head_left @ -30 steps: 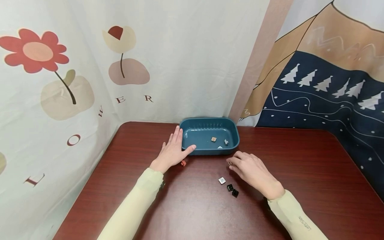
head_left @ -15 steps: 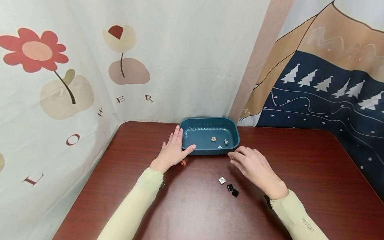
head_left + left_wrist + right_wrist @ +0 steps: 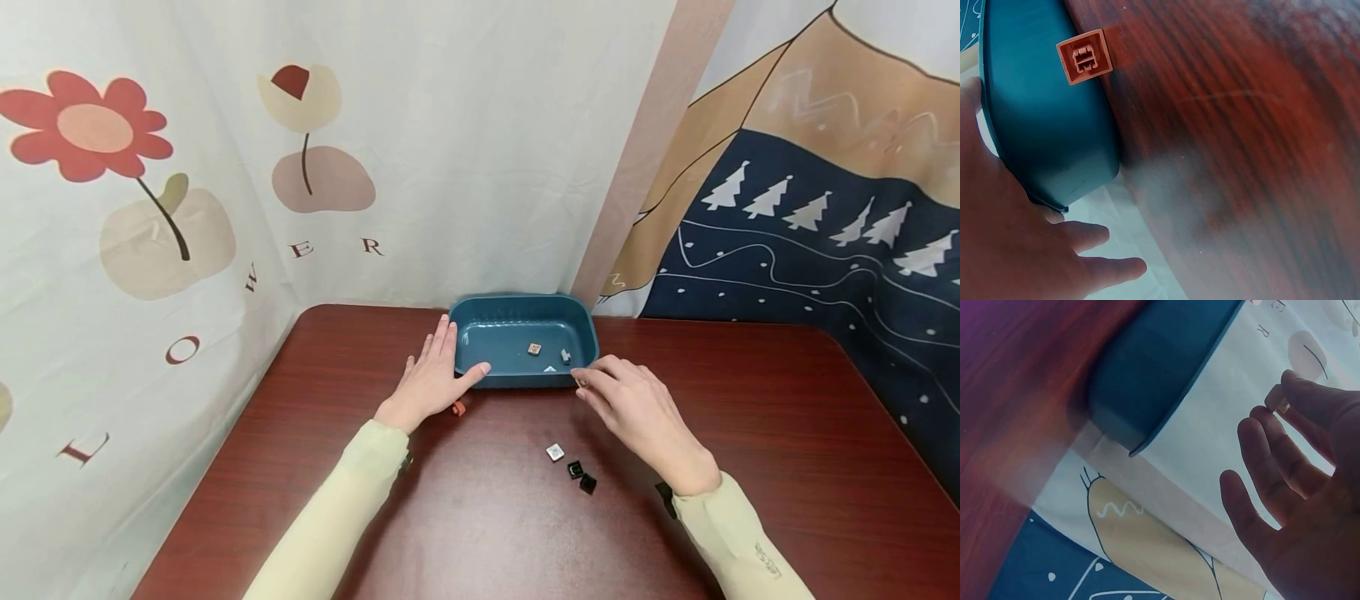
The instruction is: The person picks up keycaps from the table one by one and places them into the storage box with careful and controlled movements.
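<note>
A teal bin [image 3: 517, 380] stands at the back of the table with several small pieces inside, among them a tan keycap [image 3: 534, 349] and a grey piece [image 3: 566, 357]. The left hand [image 3: 431, 383] rests with spread, straight fingers against the bin's left end. In the right wrist view the right hand [image 3: 1304, 462] pinches a small light keycap [image 3: 1277, 399] between thumb and fingertip; the head view puts this hand at the bin's front right corner. An orange-red keycap [image 3: 1085, 57] lies hollow side up by the bin's front, near the left hand.
A white keycap [image 3: 555, 452] and two black keycaps [image 3: 574, 469] lie on the brown table [image 3: 480, 517] in front of the bin. Printed curtains [image 3: 480, 167] hang behind the table's back edge and along its left side.
The right hand has moved up and slightly toward the bin with the small keycap pinched in it. The left hand has stayed in place against the bin.
</note>
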`<state>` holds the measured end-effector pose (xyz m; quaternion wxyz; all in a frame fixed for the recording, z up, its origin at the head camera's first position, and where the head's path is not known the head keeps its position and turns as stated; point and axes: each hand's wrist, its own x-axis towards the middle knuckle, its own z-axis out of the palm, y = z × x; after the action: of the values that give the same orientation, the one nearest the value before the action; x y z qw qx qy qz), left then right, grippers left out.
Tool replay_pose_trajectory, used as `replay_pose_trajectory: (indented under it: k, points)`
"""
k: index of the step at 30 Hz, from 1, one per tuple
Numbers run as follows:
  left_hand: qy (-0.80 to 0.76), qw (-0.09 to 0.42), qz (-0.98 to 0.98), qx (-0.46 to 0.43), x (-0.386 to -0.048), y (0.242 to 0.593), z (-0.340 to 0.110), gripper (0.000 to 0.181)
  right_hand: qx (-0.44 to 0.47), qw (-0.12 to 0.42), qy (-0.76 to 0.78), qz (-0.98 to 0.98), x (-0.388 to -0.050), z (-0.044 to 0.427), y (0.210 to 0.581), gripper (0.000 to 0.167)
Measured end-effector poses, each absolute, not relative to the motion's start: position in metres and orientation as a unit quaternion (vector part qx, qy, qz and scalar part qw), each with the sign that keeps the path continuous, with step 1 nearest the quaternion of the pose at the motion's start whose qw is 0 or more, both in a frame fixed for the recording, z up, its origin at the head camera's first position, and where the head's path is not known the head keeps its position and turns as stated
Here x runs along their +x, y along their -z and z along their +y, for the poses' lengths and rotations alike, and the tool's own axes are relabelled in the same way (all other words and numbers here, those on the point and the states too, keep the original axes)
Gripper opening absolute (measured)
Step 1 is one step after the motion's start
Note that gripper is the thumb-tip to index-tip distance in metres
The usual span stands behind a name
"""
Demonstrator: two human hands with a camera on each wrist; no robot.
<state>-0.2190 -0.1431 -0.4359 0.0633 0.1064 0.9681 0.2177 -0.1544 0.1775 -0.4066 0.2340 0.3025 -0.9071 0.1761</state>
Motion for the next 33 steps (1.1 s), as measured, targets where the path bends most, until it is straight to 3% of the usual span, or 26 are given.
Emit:
replay_pose_trajectory:
  k: [10, 33]
  points:
    - [-0.214, 0.056, 0.969, 0.107, -0.22, 0.437, -0.143, 0.106, 0.291, 0.243, -0.185, -0.907, -0.16, 0.171, 0.404, 0.03]
    - [-0.212, 0.056, 0.969, 0.11, -0.219, 0.437, -0.144, 0.105, 0.25, 0.197, -0.217, -0.923, -0.199, 0.151, 0.406, 0.026]
